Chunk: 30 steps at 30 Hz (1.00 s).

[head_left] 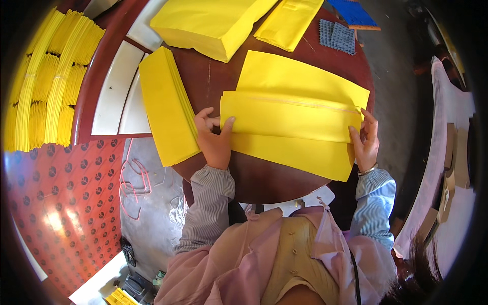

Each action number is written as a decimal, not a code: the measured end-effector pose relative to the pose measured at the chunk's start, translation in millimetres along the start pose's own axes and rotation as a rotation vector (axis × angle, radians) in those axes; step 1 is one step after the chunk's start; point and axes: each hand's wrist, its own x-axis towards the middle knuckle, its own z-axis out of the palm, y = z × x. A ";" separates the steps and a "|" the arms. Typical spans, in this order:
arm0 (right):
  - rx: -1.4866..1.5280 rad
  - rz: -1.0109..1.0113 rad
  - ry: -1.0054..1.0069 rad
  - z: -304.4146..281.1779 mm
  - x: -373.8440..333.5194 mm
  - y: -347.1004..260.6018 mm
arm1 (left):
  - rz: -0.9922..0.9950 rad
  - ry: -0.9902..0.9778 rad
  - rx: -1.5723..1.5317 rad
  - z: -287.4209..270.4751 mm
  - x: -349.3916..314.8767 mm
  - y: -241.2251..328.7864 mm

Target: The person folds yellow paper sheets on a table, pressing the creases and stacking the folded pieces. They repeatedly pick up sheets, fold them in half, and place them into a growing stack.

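Note:
A folded strip of yellow sheet [290, 116], paper or cloth I cannot tell, lies across the round dark red table. At its left end my left hand [214, 141] pinches the edge between thumb and curled fingers. My right hand [366, 141] grips the opposite end, thumb on the near side and fingers round the far corner. Yellow material [300, 155] shows flat beneath the strip toward me, and more [300, 73] shows beyond it. Beside my left hand stretches a stack of folded yellow pieces [166, 109], its layered edge facing the strip.
Farther back on the table [264, 185] sit a thick yellow pile [203, 28], a flat yellow piece [288, 23] and grey-blue textured pads [337, 36]. Bundled yellow stacks [46, 76] fill the far left. Pink cord [134, 185] trails over the floor; cardboard pieces [450, 183] stand at right.

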 end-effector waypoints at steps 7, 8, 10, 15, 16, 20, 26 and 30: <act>0.012 -0.025 0.014 1.6 -3.3 -1.8 | 0.083 0.050 0.135 4.6 -0.7 -1.3; 0.056 -0.034 0.006 1.2 -3.7 -2.4 | 0.130 0.060 0.188 5.1 0.5 -2.2; 0.049 -0.007 -0.002 0.5 -3.2 -3.4 | 0.117 0.056 0.215 7.1 2.3 -2.8; 0.027 0.055 -0.015 1.4 -2.8 -10.4 | 0.300 0.021 0.394 6.5 6.8 10.7; 0.005 0.061 -0.010 0.9 -3.0 -11.9 | 0.410 0.053 0.468 6.2 7.7 15.6; -0.002 0.067 -0.013 -1.4 -2.7 -13.2 | 0.606 -0.168 0.576 18.7 1.3 35.5; 0.043 0.066 0.022 3.3 -3.3 -2.9 | 0.508 -0.366 0.418 59.3 -23.1 44.1; 0.034 0.085 0.028 2.1 0.4 -5.4 | 0.582 -0.305 0.539 68.9 -27.5 37.9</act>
